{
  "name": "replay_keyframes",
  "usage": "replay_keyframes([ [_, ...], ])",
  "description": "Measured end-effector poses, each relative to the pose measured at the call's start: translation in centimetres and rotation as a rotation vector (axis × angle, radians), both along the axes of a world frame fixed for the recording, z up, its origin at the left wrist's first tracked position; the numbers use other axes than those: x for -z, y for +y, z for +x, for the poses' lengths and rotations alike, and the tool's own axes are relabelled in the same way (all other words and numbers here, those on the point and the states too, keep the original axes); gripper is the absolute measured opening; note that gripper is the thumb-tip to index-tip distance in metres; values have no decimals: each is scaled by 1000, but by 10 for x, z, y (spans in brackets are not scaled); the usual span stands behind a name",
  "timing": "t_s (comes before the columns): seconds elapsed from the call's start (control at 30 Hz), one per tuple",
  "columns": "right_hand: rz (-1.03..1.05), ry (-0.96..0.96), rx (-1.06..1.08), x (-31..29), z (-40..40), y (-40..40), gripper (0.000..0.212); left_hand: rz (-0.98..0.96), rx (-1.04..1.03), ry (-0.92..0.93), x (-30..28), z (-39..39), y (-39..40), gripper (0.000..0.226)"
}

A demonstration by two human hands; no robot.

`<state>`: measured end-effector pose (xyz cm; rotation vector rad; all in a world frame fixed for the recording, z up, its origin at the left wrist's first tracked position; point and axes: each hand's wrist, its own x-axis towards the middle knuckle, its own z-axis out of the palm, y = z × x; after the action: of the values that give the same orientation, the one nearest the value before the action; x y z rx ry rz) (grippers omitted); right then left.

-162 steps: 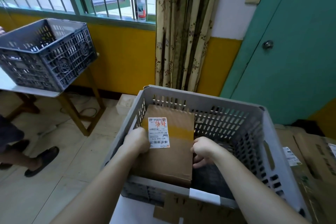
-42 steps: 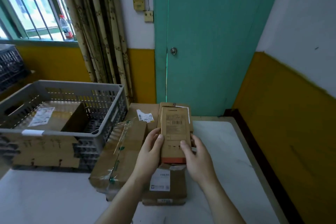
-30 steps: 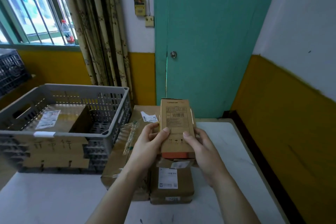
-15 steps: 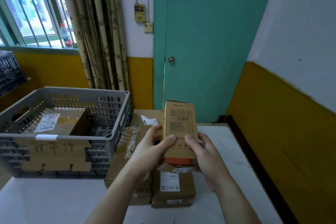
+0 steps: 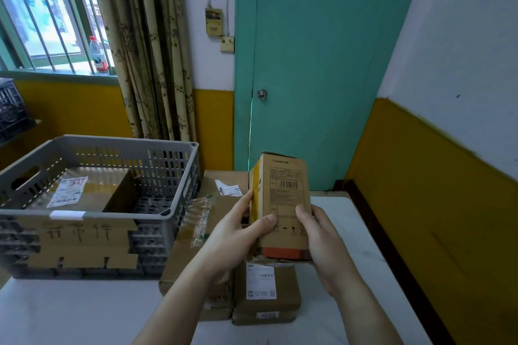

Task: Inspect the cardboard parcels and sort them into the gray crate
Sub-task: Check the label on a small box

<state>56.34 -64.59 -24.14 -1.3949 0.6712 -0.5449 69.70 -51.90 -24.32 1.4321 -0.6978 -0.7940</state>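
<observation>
Tall CHIGO carton (image 5: 284, 204) held upright at frame centre, left hand (image 5: 232, 235) and right hand (image 5: 322, 235) both gripping its lower half; gray crate (image 5: 171, 176) lies centre left, nearer the left hand

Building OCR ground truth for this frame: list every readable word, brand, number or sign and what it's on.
"CHIGO": top edge of the tall cardboard box held by the left hand and right hand.
Barcode and handling pictograms on the same box: digits and fine print unreadable.
Three handwritten Chinese characters on the cardboard sign on the gray crate: not legible.
Shipping labels on the small parcel and the parcel in the crate: blurred.
</observation>
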Motion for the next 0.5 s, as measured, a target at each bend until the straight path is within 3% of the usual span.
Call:
replay_keyframes([
  [0.2, -77, 3, 40, 2, 5, -3, 18, 81, -53, 48, -4, 3, -11, 83],
  [0.33, -65, 11, 38, 7, 7, 1, 18, 77, -122, 37, -3, 7, -16, 46],
  [0.5, -39, 31, 69, 1, 11, -10, 25, 38, -64, 41, 4, 9, -14, 50],
])
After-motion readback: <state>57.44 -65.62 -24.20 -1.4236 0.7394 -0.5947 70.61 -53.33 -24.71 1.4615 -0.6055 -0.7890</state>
